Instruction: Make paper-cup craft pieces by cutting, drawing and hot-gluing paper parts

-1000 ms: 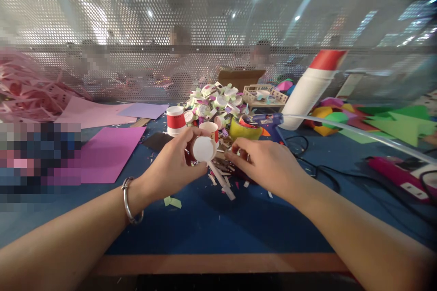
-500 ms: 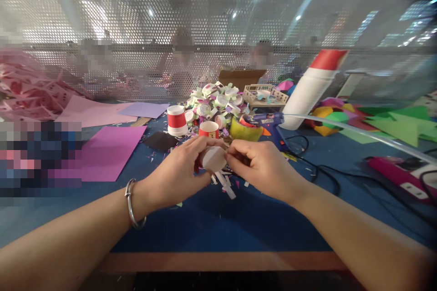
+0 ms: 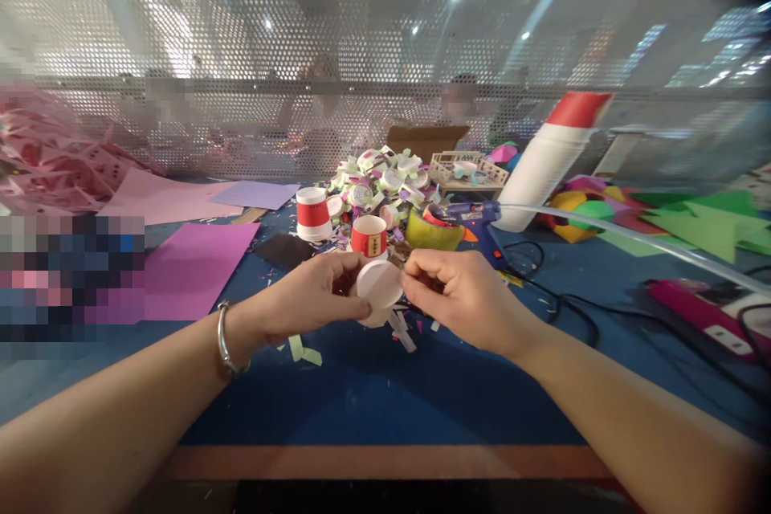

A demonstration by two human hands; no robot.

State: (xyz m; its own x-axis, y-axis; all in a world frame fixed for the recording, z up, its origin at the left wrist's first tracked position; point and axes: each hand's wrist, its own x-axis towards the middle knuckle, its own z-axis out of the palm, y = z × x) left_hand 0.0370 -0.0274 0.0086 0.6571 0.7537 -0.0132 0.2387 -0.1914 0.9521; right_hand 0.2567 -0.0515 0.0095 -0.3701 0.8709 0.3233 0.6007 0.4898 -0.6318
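Observation:
My left hand (image 3: 313,297) and my right hand (image 3: 463,297) meet over the blue table (image 3: 385,393), both pinching a small paper cup (image 3: 378,291) turned so its white bottom faces me. The left fingers wrap its left side, the right fingertips grip its right edge. A silver bangle (image 3: 224,341) sits on my left wrist. Just behind the hands stands a red-and-white paper cup (image 3: 369,236), with another cup (image 3: 312,213) upside down to its left.
A heap of cut cup pieces (image 3: 385,177) lies behind, beside a blue glue gun (image 3: 475,217) with black cables (image 3: 560,297). A white red-capped glue bottle (image 3: 548,157) leans at right. Purple and pink paper sheets (image 3: 186,265) lie left, green paper (image 3: 704,221) right. Paper scraps (image 3: 304,352) litter the table.
My right hand came off the table and took the cup's right edge. The cup turned its white bottom toward me, and both hands moved slightly down and toward me.

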